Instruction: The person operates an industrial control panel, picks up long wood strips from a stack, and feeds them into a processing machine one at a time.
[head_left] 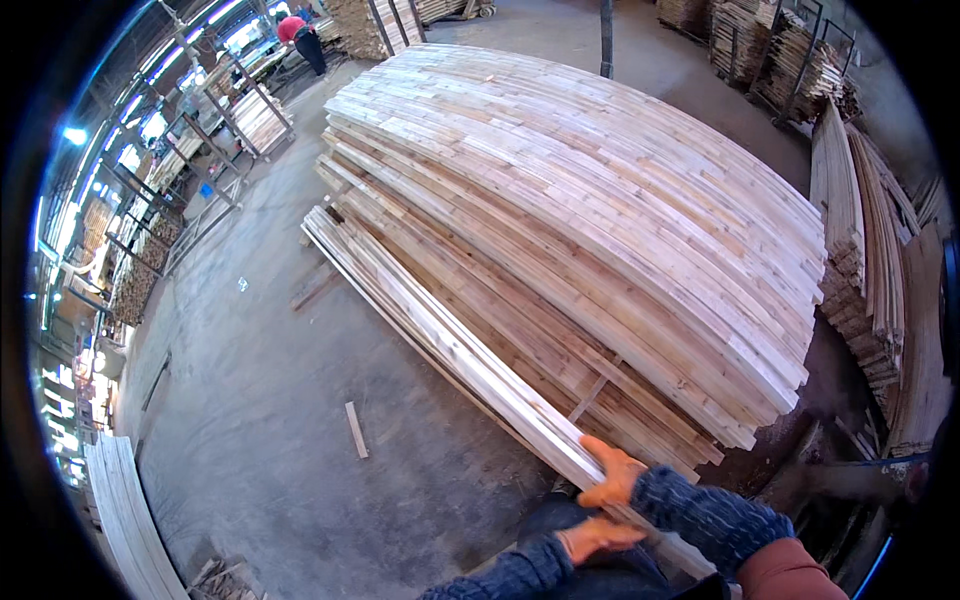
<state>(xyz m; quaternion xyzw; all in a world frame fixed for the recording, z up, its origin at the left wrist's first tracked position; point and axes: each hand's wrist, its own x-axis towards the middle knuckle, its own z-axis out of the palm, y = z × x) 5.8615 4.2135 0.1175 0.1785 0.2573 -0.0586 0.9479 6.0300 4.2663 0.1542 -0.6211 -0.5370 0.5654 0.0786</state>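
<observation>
Long, narrow wooden boards (pixel 455 345) lie side by side along the near left edge of a big timber stack, their near ends reaching toward my body. My right hand (pixel 612 472), in an orange glove, is closed over the near part of these boards, thumb and fingers on either side. Just below it, my left hand (pixel 597 540), also orange-gloved, has its fingers stretched out flat toward the boards' near side. Whether those fingertips touch the wood I cannot tell. Both arms wear dark knitted sleeves.
The large stack (pixel 560 150) has a stepped left side, with a crosspiece (pixel 594 398) between layers. A short wood strip (pixel 356 430) lies on the grey floor. More boards stand at the right (pixel 838 190) and lower left (pixel 125 510). Far back, a person (pixel 300 38) in red bends over.
</observation>
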